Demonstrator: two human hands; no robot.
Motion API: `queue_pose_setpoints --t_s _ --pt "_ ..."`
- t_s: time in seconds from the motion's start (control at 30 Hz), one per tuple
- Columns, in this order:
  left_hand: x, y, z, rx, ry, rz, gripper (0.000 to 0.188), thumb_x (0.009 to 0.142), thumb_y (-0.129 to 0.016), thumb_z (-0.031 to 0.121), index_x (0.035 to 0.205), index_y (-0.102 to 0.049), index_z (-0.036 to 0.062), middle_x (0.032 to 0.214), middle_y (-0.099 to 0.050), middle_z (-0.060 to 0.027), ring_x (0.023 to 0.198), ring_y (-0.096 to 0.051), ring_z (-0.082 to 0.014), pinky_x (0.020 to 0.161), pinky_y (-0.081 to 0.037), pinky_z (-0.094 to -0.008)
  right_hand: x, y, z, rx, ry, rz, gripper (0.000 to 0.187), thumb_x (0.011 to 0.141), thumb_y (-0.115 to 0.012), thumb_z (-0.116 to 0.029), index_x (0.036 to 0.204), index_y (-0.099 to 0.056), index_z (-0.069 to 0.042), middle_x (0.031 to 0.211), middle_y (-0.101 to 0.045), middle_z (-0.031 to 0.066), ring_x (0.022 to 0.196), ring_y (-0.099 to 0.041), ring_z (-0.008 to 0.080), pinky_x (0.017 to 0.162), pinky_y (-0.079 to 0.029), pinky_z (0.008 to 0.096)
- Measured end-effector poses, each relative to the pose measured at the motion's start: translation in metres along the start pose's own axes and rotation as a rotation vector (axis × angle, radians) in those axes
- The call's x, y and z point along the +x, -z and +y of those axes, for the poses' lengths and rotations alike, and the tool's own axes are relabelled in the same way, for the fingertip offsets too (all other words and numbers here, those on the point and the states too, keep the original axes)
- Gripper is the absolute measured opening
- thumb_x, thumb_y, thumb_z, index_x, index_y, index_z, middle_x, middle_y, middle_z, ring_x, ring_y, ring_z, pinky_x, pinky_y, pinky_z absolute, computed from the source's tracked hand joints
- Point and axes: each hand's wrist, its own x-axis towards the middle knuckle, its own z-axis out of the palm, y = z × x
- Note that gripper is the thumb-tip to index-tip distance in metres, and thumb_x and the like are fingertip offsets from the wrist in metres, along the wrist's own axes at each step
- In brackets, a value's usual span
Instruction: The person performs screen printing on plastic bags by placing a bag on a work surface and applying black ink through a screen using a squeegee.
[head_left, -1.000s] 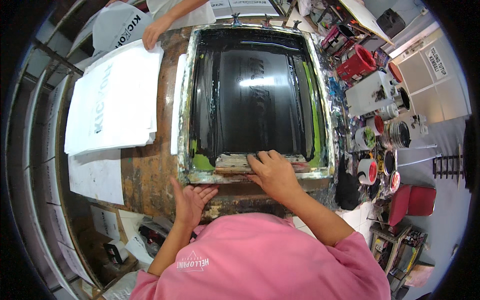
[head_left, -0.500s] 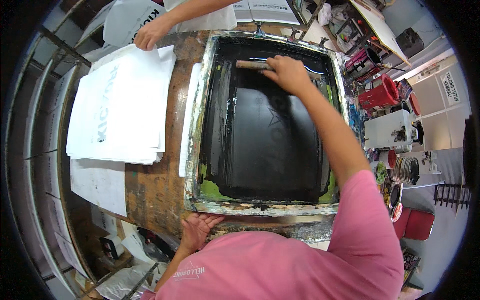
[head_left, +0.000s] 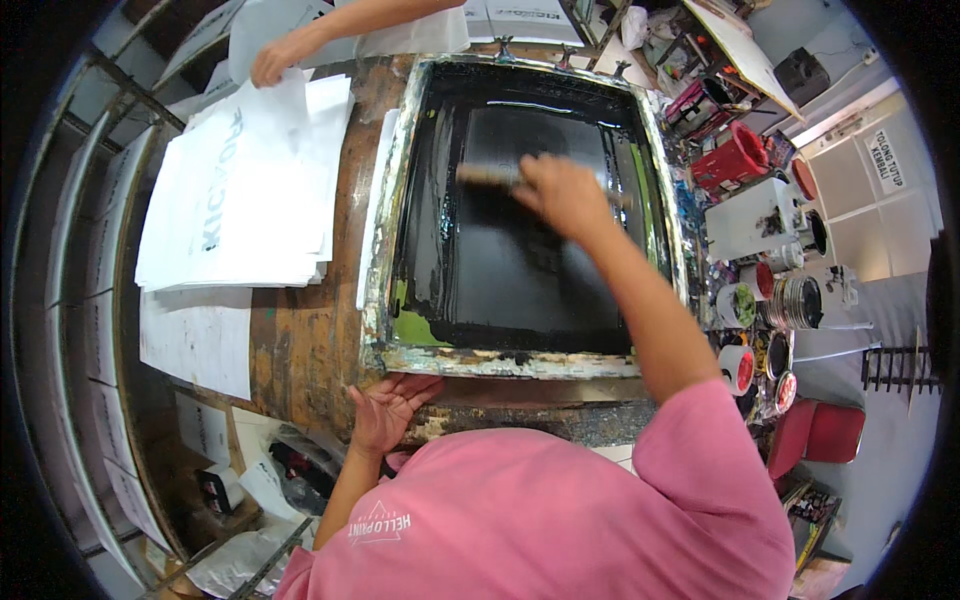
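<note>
A printing screen (head_left: 520, 363) with a paint-crusted frame lies on the wooden table, its mesh coated with wet black ink (head_left: 480, 300). My right hand (head_left: 568, 196), blurred a little by motion, is closed around the wooden handle of a squeegee (head_left: 484, 175), which lies across the screen's upper half. My left hand (head_left: 385, 415) is palm up at the frame's near left corner. Its fingers are stretched out, the tips at the frame's lower edge, and nothing shows in the palm. How the squeegee's blade meets the mesh is hidden.
Left of the screen, another person's hand (head_left: 282, 58) holds the top of a printed white sheet on a paper stack (head_left: 235, 215). Clamps (head_left: 565, 57) line the screen's far edge. Ink tubs and a red bucket (head_left: 730, 158) crowd the right. A metal rack (head_left: 65, 300) stands far left.
My right hand has drawn the squeegee toward me over the mesh. The other person's hand has shifted left, bending up the top sheet. My left hand stays at the frame corner.
</note>
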Motion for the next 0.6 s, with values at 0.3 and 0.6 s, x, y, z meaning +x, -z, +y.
queue_pose_setpoints --t_s 0.3,0.6 --pt "0.006 -0.022 0.025 -0.018 -0.034 -0.151 0.099 0.088 -0.032 0.085 0.147 -0.05 0.0063 0.144 -0.055 -0.0237 0.138 -0.048 -0.0396 0.118 -0.029 -0.0618 -0.142 0.135 -0.133 0.122 -0.062 -0.043 0.037 0.086 -0.07 -0.036 0.101 -0.056 -0.005 0.093 -0.057 0.0156 0.091 -0.061 0.0328 0.083 -0.051 0.0461" --pt "0.1 -0.138 0.108 0.836 -0.381 -0.159 0.103 0.087 -0.04 0.086 0.159 -0.033 0.0131 0.162 -0.03 -0.0253 0.149 -0.028 -0.0462 0.119 -0.019 -0.0643 -0.047 0.238 -0.101 -0.199 0.021 0.613 0.03 0.089 -0.06 -0.036 0.086 -0.065 -0.006 0.078 -0.064 0.0154 0.08 -0.064 0.0318 0.087 -0.041 0.0498"
